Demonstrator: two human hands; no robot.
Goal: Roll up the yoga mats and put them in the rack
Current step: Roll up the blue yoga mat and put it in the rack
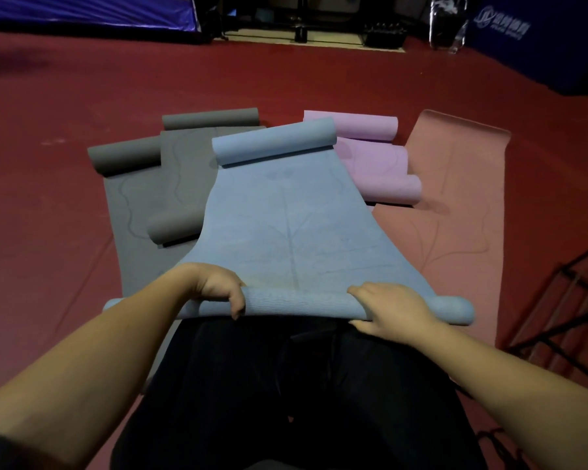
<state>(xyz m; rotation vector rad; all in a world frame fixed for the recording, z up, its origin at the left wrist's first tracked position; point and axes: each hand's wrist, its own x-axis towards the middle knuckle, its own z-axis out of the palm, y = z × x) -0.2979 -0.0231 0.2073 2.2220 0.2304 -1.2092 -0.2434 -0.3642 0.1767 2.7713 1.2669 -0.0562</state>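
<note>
On the dark red floor, both hands grip the rolled near end of a light blue foam yoga mat [286,215].

The left hand [218,288] curls over the roll from above, fingers wrapped down its near side, forearm reaching in from the lower left. The right hand [391,308] clasps the roll further right, thumb toward the viewer, fingers laid over the top. The mat stretches away from the person, and its far end is curled into a second roll. It overlaps grey mats [143,184] on the left and lilac mats [377,161] on the right; a flat salmon-pink mat [455,198] lies beside these. The black wire rack [564,300] stands at the right edge.
</note>
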